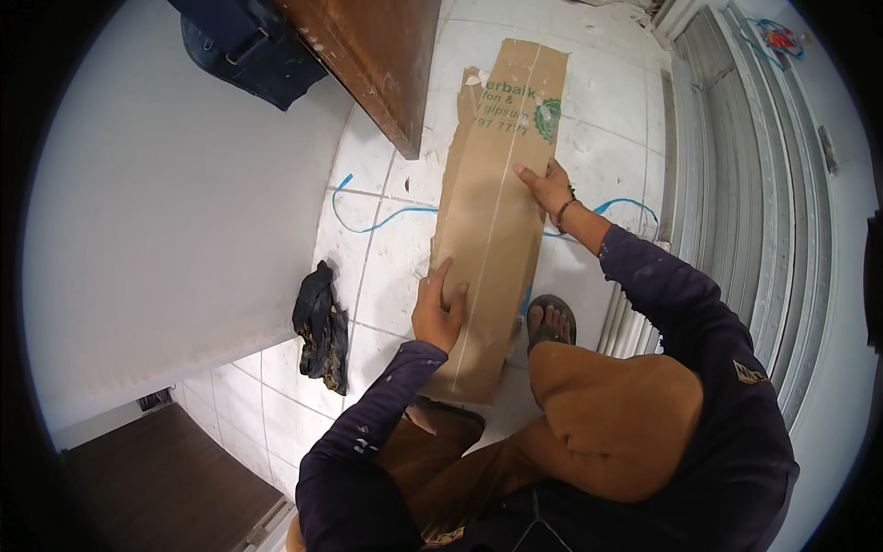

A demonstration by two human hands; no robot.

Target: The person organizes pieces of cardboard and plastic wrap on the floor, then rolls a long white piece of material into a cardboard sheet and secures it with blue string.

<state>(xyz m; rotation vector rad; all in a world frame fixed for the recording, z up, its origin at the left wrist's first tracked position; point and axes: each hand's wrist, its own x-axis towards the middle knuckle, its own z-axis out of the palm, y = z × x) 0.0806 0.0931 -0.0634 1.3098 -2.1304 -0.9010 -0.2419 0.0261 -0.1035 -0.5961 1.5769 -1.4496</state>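
Note:
A long brown piece of cardboard [492,216] stretches out in front of me, with a straight crease along its length. Green print marks its far end, and its left edge is torn. My left hand [438,311] holds the left edge at the nearer half, thumb and index finger apart on top. Farther along, my right hand [550,191] grips the right edge, its thumb on the upper face and its other fingers partly hidden. A thin blue strap [391,217] passes beneath the cardboard and comes out on the right.
A crumpled black cloth or bag [321,329] lies on the white tiled floor [379,276] to the left. Beyond it are a brown wooden panel [382,69] and a dark bag [250,57]. Metal shutter-like slats [713,147] line the right side. My sandalled foot [552,319] is beside the cardboard.

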